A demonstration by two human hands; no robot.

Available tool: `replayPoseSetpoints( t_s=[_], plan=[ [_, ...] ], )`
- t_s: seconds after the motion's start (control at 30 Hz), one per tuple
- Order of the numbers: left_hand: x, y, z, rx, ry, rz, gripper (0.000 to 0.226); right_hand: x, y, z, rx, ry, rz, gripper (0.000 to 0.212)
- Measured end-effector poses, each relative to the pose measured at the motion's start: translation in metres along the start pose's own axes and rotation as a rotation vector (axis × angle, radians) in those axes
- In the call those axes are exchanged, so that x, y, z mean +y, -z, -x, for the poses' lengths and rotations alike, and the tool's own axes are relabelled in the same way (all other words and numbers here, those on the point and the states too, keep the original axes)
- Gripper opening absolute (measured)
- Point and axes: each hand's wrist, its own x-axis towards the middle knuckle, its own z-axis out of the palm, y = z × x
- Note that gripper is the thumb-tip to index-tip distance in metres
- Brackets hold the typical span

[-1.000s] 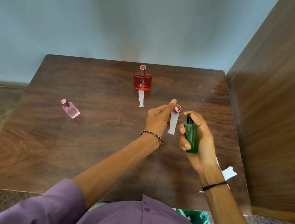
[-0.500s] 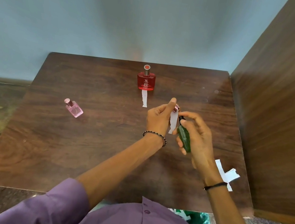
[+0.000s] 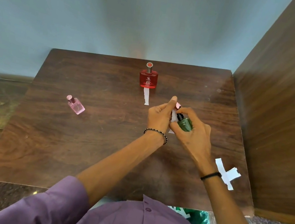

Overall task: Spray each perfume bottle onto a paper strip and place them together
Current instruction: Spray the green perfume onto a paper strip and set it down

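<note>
Green bottle (image 3: 185, 124) gripped by right hand (image 3: 195, 140), nozzle at paper strip (image 3: 173, 117) pinched by left hand (image 3: 158, 116); red bottle (image 3: 147, 79) near table's (image 3: 77, 148) far edge.

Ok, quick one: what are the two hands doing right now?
Left hand: pinches a paper strip and a small pinkish cap.
Right hand: grips the green perfume bottle.

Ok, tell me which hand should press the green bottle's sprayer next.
Right, probably. The right hand grips the small dark green glass bottle, a finger by its black nozzle; the left hand pinches the white paper strip and a pink cap.
</note>
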Motion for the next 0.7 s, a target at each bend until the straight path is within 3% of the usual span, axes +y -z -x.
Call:
replayPoseSetpoints(
  t_s=[0.2, 0.4, 0.57, 0.7],
  plan=[
    [0.0018, -0.0001, 0.0022, -0.007, 0.015, 0.008, 0.033, -0.0033, -0.0036, 0.0001, 0.055, -0.014, 0.010, 0.022],
    [0.0084, -0.0004, 0.0003, 0.010, 0.037, 0.037, 0.027, -0.0037, 0.0006, 0.0028, -0.035, -0.014, -0.017, 0.032],
    [0.0082, -0.0040, 0.0038, 0.006, 0.032, 0.023, 0.031, 0.0000, -0.0037, 0.0045, -0.037, 0.002, 0.029, 0.019],
    [0.0062, -0.0062, 0.0058, 0.004, 0.032, 0.026, 0.031, 0.0005, -0.0046, 0.0061, -0.012, -0.025, 0.034, 0.021]
  ],
)
